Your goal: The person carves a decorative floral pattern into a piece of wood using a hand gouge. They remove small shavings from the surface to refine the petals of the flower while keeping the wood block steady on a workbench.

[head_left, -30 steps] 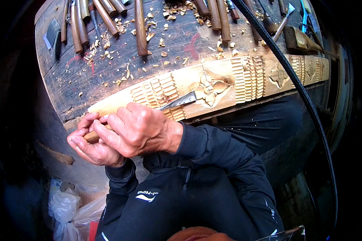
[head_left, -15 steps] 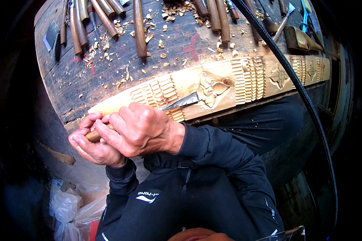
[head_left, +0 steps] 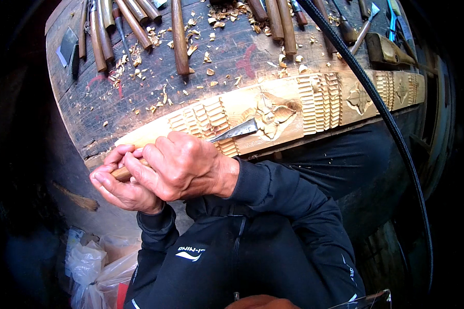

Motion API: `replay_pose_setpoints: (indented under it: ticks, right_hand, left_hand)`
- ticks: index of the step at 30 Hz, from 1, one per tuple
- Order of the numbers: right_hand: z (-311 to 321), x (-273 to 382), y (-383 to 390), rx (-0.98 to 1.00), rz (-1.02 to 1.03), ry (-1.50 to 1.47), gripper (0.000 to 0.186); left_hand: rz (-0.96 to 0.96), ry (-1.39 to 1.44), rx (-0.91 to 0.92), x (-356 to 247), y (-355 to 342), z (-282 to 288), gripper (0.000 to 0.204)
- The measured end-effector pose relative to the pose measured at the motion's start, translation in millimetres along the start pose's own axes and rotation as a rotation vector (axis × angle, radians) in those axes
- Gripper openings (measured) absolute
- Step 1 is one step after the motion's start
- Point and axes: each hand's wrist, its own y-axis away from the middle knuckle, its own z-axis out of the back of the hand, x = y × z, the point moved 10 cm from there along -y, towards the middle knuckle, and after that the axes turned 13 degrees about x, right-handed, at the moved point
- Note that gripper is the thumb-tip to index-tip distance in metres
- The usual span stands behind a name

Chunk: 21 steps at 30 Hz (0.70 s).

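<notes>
A wood-carving chisel [head_left: 237, 130] lies slantwise, its flat steel blade pointing right over a long pale board [head_left: 242, 105]. The blade's tip is at the left edge of a carved four-petalled flower [head_left: 273, 118]. My right hand [head_left: 183, 167] is closed round the chisel, hiding much of its handle. At the handle's rear end my left hand [head_left: 121, 188] curls round the wood, palm partly up, with the thumb along it. Rows of notched grooves [head_left: 317, 105] flank the flower on the board. Whether the edge bites into the wood I cannot tell.
Several wooden-handled chisels [head_left: 179, 41] line the far side of the dark worktable [head_left: 98, 103]. Wood shavings [head_left: 206, 56] are scattered there. A wooden mallet-like block [head_left: 386, 51] lies far right. A black cable [head_left: 376, 95] crosses the right side. Plastic bags [head_left: 95, 268] sit lower left.
The whole view has shifted very slightly. Both hands keep the same hold, and the chisel's tip stays beside the flower.
</notes>
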Motion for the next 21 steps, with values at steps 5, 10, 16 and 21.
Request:
replay_pose_setpoints:
  ticks: [5,10,16,21]
  right_hand:
    - [2.4,-1.9,-0.9,0.008,-0.007,0.007,0.027]
    - [2.7,-4.4,-0.7,-0.025,-0.025,0.012,0.032]
    - [1.8,-5.7,-1.1,-0.021,-0.039,0.038,0.035]
    - [2.8,-8.5,-0.6,-0.028,-0.049,0.018,0.036]
  left_hand:
    - [0.006,-0.017,0.029,1.0,-1.6,-1.9,0.051]
    - [0.009,-0.033,0.050,1.1,-4.1,-4.1,0.051]
    - [0.021,-0.044,0.045,3.0,-4.8,-3.9,0.052]
    - [0.017,-0.092,0.040,2.4,-6.2,-3.9,0.054]
